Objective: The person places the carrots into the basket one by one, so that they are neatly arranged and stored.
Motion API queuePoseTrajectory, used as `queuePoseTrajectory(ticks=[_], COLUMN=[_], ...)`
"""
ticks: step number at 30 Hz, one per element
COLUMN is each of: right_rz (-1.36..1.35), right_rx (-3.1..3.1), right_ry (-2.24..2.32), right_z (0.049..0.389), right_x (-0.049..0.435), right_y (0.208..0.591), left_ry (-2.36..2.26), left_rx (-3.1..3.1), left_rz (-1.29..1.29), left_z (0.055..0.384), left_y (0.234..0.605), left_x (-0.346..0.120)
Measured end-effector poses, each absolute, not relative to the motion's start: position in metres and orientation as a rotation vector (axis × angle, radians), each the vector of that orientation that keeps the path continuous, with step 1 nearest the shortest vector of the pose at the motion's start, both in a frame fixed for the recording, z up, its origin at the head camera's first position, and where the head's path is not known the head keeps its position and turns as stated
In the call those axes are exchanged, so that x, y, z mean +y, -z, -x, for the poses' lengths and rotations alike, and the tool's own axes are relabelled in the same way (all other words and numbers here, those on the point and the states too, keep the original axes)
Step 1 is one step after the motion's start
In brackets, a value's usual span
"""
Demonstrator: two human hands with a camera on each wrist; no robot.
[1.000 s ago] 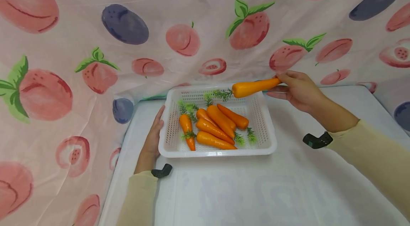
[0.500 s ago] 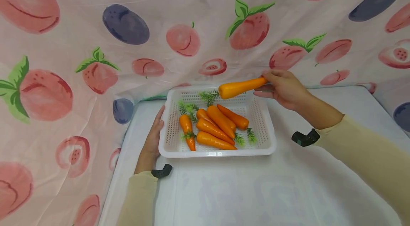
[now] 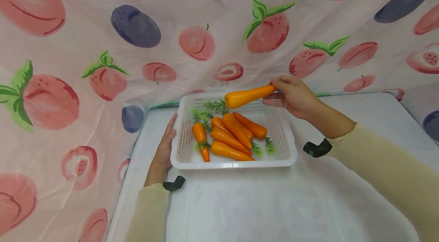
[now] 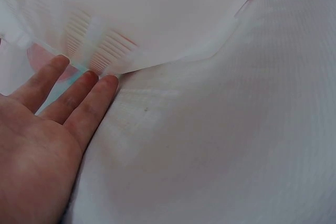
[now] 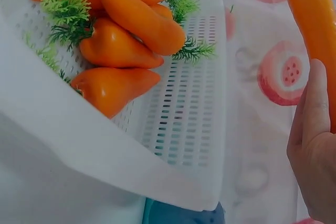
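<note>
A white plastic basket (image 3: 236,165) with slotted walls stands on the table, several orange carrots (image 3: 230,149) with green tops lying in it. My right hand (image 3: 291,96) pinches one carrot (image 3: 248,96) by its thin end over the back of the basket, its thick end and leafy top pointing left. In the right wrist view the same carrot (image 5: 315,30) lies along the fingers at the right edge. My left hand (image 3: 165,146) rests against the basket's left side. The left wrist view shows that hand's straight fingers (image 4: 89,108) with their tips at the basket's wall (image 4: 107,51).
A white cloth covers the table (image 3: 274,204). Behind and to the left hangs a pink curtain (image 3: 164,17) printed with fruit, close to the basket's back edge. Dark wrist mounts (image 3: 317,148) sit at both sleeve cuffs.
My right hand has moved left with the carrot, carrying it from the basket's back right corner further over the basket. The left hand and the basket have stayed in place.
</note>
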State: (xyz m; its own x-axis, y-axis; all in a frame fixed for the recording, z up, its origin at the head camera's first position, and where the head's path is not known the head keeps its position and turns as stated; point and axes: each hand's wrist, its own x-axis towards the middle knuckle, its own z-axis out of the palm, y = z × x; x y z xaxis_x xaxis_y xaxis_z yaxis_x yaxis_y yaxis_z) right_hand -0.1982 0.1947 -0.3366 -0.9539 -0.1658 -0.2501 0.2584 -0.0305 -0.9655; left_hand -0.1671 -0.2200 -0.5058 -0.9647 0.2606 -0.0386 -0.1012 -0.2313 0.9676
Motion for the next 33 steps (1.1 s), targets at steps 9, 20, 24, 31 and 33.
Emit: queuePoseTrajectory(ticks=[9, 20, 24, 31, 33], right_rz=[-0.087, -0.078, -0.068, -0.031, -0.023], right_rx=[1.933, 1.896, 1.839, 1.763, 1.752], right_ry=[2.081, 2.096, 2.110, 2.175, 2.189], right_z=[0.1999, 0.1975, 0.1973, 0.1984, 0.1982], right_x=[0.1917, 0.1928, 0.1929, 0.1932, 0.1939], right_y=[0.3384, 0.3357, 0.3349, 0.3375, 0.3378], left_ry=[-2.303, -2.297, -2.291, -2.308, -2.316], left_rx=[1.767, 1.745, 1.759, 1.739, 1.726], left_rz=[-0.193, -0.187, -0.174, -0.169, -0.173], left_z=[0.1657, 0.1668, 0.1666, 0.1661, 0.1660], left_y=[0.5044, 0.5051, 0.5046, 0.5040, 0.5045], left_x=[-0.2185, -0.2200, -0.2203, -0.2194, -0.2191])
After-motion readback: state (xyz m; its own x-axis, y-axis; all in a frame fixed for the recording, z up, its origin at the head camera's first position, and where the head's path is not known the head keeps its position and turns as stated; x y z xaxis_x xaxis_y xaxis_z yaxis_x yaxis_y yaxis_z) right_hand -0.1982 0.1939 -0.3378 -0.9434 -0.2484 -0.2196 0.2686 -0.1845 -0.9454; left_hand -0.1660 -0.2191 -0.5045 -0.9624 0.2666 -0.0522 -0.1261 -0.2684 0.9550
